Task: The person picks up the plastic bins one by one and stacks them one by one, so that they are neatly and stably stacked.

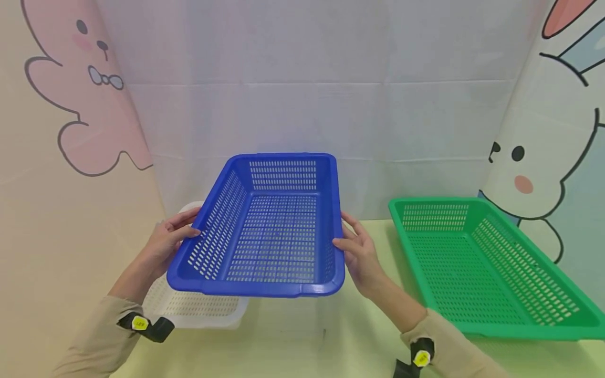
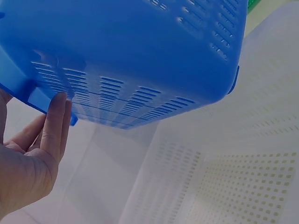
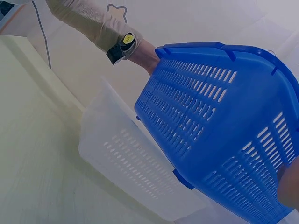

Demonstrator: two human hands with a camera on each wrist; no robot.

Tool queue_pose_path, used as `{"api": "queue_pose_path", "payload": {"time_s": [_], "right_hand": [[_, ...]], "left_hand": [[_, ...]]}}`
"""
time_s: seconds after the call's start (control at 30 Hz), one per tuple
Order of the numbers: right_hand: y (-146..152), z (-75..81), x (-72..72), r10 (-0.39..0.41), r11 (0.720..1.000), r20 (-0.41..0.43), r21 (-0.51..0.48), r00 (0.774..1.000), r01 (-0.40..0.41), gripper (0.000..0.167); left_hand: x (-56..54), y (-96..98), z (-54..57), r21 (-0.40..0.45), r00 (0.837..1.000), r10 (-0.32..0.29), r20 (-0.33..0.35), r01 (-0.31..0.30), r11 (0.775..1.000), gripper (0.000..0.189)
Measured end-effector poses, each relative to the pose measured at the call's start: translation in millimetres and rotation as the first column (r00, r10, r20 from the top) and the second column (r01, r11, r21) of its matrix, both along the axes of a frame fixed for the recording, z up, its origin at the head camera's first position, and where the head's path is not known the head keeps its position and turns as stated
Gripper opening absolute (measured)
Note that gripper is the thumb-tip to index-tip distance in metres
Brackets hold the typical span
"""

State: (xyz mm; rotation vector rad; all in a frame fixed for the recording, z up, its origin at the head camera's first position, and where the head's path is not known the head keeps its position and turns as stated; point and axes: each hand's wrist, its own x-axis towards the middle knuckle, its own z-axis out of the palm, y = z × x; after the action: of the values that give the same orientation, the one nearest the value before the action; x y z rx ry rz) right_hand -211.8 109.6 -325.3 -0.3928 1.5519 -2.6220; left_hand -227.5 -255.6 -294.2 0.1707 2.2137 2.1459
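Observation:
A blue plastic basket [image 1: 279,289] with slotted walls is held up between both hands, its inside facing the head camera. My left hand [image 1: 166,241] grips its left rim, thumb on top and fingers beneath. In the left wrist view the fingers [image 2: 55,121] of that hand lie against the basket's outer wall. On the opposite rim my right hand [image 1: 361,254] holds on, thumb over the edge and fingers outside. Behind and below the blue basket stands a white basket [image 1: 208,320], partly hidden by it.
To the right on the pale yellow-green table [image 1: 283,346] stands a larger green basket [image 1: 524,329]. A white cloth wall [image 1: 302,115] closes the back, and side walls with cartoon animals stand left and right.

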Motion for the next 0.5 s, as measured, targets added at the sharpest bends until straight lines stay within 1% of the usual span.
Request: {"api": "queue_pose_path", "payload": {"time_s": [0.07, 0.17, 0.3, 0.4, 0.5], "right_hand": [[0.7, -0.2, 0.0, 0.009, 1.000, -0.016, 0.013, 1.000, -0.008, 0.063], [2.0, 0.1, 0.0, 0.024, 0.999, -0.037, 0.036, 0.999, -0.022, 0.063], [4.3, 0.6, -0.9, 0.037, 0.998, -0.048, 0.048, 0.998, -0.035, 0.062], [6.8, 0.1, -2.2, 0.055, 0.996, -0.060, 0.070, 0.997, -0.051, 0.061], [9.7, -0.4, -4.0, 0.070, 0.995, -0.076, 0.081, 0.995, -0.064, 0.062]], "left_hand": [[1.1, 0.7, 0.9, -0.018, 1.000, 0.021, 0.004, -0.021, 1.000, 0.059], [2.3, 0.9, 2.8, -0.023, 1.000, 0.030, 0.008, -0.029, 0.999, 0.052], [2.6, 0.1, 4.7, -0.022, 1.000, 0.001, 0.017, 0.000, 1.000, 0.045], [3.1, -0.2, 5.2, -0.047, 1.000, -0.013, 0.014, 0.013, 0.999, 0.048], [2.7, 0.6, 5.0, -0.079, 1.000, -0.011, 0.002, 0.011, 0.997, 0.049]]}}
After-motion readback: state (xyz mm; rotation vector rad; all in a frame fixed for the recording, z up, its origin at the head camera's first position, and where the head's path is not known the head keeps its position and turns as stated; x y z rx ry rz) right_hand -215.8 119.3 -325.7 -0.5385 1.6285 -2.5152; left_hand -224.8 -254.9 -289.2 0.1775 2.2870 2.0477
